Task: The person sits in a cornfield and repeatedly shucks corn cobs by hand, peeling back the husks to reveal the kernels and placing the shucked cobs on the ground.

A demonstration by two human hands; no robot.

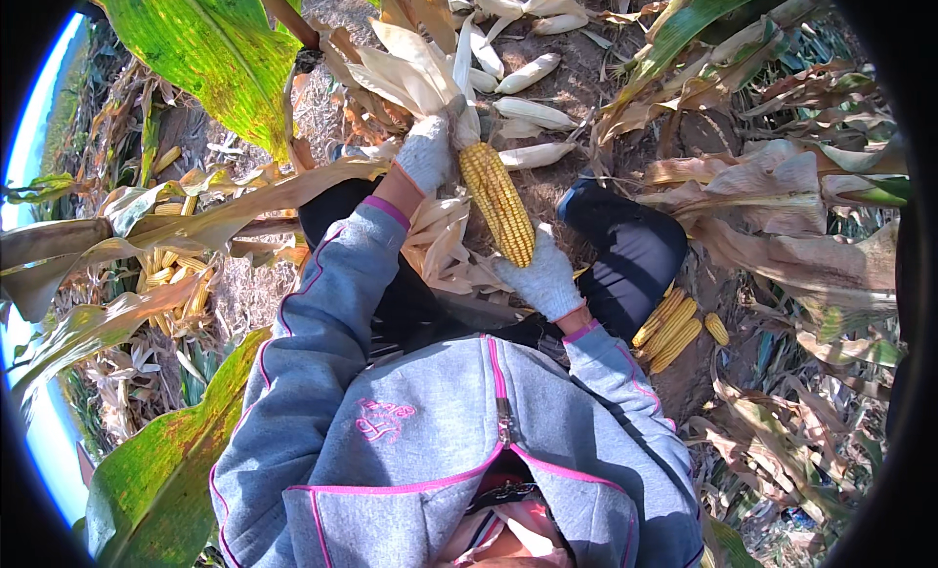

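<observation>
Both of my hands wear pale knitted gloves. My left hand grips the peeled-back dry husk at the base of a corn ear. The bare yellow ear slants down towards me between my hands. Around its lower tip closes my right hand, palm and fingers partly hidden by the ear. Loose pale husks lie below the ear, between my bent legs.
Several ears still in pale husks lie on the soil ahead. Husked yellow ears lie beside my right knee, and a larger pile is at left. A broad green corn leaf and dry stalks with leaves flank me.
</observation>
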